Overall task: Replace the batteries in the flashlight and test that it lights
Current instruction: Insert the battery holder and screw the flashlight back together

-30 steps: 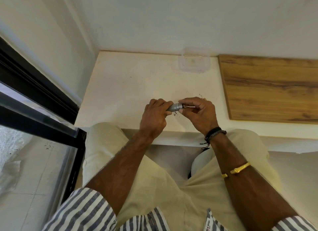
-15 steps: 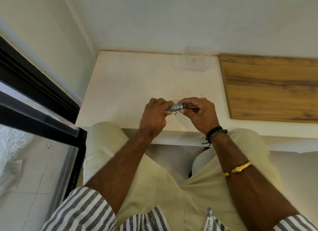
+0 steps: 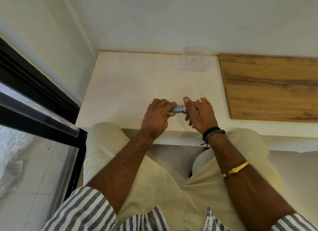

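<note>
A small silver flashlight [image 3: 179, 108] lies sideways just above the white counter [image 3: 134, 86], near its front edge. My left hand [image 3: 157, 118] is wrapped around its left part, hiding most of the body. My right hand [image 3: 201, 116] is at the flashlight's right end with fingers spread and thumb raised; the palm sits against that end and nothing shows in the fingers. Two or three small copper-coloured batteries [image 3: 205, 100] lie on the counter just beyond my right hand's fingers.
A clear plastic container [image 3: 194, 62] stands at the back of the counter by the wall. A wooden board [image 3: 271, 86] covers the counter's right part. A black window frame [image 3: 39, 99] runs along the left. My knees are under the counter's front edge.
My right hand has let go of its pinch at the flashlight's end and spread its fingers. The batteries behind it have come into view. My left hand keeps its grip.
</note>
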Action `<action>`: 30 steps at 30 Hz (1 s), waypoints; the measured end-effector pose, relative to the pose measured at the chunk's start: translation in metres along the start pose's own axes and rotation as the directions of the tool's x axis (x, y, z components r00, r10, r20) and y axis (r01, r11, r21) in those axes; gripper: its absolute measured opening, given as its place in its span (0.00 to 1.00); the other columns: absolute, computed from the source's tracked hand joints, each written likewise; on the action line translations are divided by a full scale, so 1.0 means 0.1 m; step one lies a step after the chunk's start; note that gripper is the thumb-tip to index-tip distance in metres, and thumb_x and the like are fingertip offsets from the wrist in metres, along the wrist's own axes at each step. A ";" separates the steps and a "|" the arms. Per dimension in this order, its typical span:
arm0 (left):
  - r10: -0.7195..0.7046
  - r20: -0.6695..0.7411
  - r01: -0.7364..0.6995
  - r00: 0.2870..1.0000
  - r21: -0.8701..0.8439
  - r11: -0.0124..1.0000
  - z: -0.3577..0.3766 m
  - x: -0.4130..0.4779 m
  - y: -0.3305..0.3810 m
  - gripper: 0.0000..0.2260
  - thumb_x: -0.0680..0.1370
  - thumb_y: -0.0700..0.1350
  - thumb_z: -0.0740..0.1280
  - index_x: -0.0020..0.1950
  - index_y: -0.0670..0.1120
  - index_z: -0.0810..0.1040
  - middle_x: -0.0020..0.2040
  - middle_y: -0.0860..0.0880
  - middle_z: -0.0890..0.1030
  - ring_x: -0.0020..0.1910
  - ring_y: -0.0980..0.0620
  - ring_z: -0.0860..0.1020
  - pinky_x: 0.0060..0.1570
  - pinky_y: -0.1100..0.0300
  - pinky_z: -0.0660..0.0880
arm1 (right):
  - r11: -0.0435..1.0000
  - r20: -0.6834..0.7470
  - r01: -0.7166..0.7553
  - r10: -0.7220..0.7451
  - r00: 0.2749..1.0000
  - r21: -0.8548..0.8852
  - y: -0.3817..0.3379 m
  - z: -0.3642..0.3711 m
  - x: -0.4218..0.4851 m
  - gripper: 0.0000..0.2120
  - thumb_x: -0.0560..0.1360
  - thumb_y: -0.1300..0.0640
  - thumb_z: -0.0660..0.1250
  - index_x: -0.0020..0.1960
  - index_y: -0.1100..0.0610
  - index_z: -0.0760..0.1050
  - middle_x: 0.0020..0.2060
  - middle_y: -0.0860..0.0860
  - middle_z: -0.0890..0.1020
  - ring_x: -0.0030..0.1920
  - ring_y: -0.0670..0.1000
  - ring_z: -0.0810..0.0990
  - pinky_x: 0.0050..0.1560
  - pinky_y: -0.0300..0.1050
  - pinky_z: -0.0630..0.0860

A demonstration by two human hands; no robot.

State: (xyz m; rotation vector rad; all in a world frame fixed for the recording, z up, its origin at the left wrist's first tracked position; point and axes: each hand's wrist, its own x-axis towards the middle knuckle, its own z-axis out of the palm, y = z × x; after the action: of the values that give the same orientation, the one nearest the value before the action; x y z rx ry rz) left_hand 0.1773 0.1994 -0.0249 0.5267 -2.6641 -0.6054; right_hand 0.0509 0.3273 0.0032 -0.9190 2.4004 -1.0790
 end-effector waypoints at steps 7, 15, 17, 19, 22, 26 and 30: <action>-0.093 -0.003 0.093 0.996 -0.001 0.996 0.02 0.01 -0.01 0.15 0.77 0.37 0.68 0.64 0.45 0.78 0.54 0.46 0.81 0.52 0.46 0.73 0.49 0.54 0.71 | 0.965 0.082 0.143 -0.164 0.983 0.219 0.06 -0.09 0.03 0.16 0.75 0.63 0.74 0.61 0.52 0.80 0.51 0.48 0.85 0.41 0.41 0.87 0.47 0.27 0.78; -0.064 -0.006 0.063 0.998 -0.005 0.998 -0.03 0.00 -0.01 0.14 0.77 0.36 0.68 0.63 0.43 0.79 0.53 0.45 0.82 0.51 0.45 0.73 0.49 0.51 0.73 | 0.980 0.107 0.143 -0.158 0.982 0.138 0.06 -0.07 0.04 0.08 0.81 0.59 0.68 0.59 0.55 0.80 0.41 0.52 0.85 0.37 0.44 0.85 0.42 0.31 0.80; -0.046 -0.002 0.046 0.999 0.001 0.999 -0.04 0.00 0.00 0.14 0.77 0.36 0.69 0.62 0.44 0.79 0.53 0.45 0.82 0.51 0.45 0.73 0.49 0.51 0.73 | 0.984 0.075 0.175 -0.178 0.981 0.039 0.05 -0.07 0.03 0.08 0.83 0.52 0.64 0.52 0.55 0.80 0.36 0.48 0.83 0.33 0.42 0.83 0.40 0.34 0.80; -0.023 0.000 0.023 1.000 0.010 1.000 -0.04 -0.01 0.01 0.14 0.77 0.36 0.69 0.62 0.44 0.79 0.53 0.45 0.82 0.51 0.44 0.73 0.49 0.51 0.73 | 0.992 0.052 0.121 -0.118 0.992 -0.042 0.02 -0.05 0.02 0.19 0.83 0.44 0.59 0.43 0.55 0.80 0.31 0.48 0.82 0.28 0.45 0.82 0.40 0.44 0.82; 0.003 -0.005 -0.003 1.000 0.003 1.000 -0.04 -0.01 0.02 0.14 0.78 0.37 0.68 0.62 0.45 0.79 0.53 0.45 0.81 0.52 0.45 0.73 0.50 0.52 0.72 | 0.987 -0.010 0.008 -0.010 1.000 -0.164 0.01 -0.03 0.01 0.30 0.82 0.35 0.52 0.32 0.50 0.77 0.25 0.49 0.80 0.27 0.51 0.81 0.48 0.49 0.79; -0.053 -0.031 0.052 0.998 -0.029 0.998 -0.03 -0.01 0.02 0.14 0.78 0.37 0.68 0.63 0.45 0.78 0.52 0.46 0.81 0.51 0.46 0.73 0.49 0.53 0.72 | 0.990 0.010 0.019 -0.021 1.000 0.138 -0.01 -0.06 0.00 0.17 0.81 0.39 0.60 0.48 0.49 0.80 0.41 0.52 0.85 0.32 0.48 0.85 0.40 0.43 0.84; -0.098 -0.018 0.098 0.995 -0.008 0.995 -0.04 0.00 -0.02 0.14 0.78 0.37 0.68 0.63 0.45 0.78 0.53 0.45 0.81 0.52 0.46 0.73 0.49 0.53 0.73 | 0.952 0.102 0.138 -0.171 0.980 0.274 0.06 -0.08 0.05 0.16 0.77 0.60 0.73 0.63 0.51 0.79 0.52 0.47 0.84 0.42 0.47 0.87 0.40 0.40 0.85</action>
State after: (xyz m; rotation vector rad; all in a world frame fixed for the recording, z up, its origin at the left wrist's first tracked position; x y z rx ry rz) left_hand 0.1793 0.1962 -0.0220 0.6609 -2.6305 -0.6348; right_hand 0.0406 0.3314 0.0032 -1.0581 2.0479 -1.3217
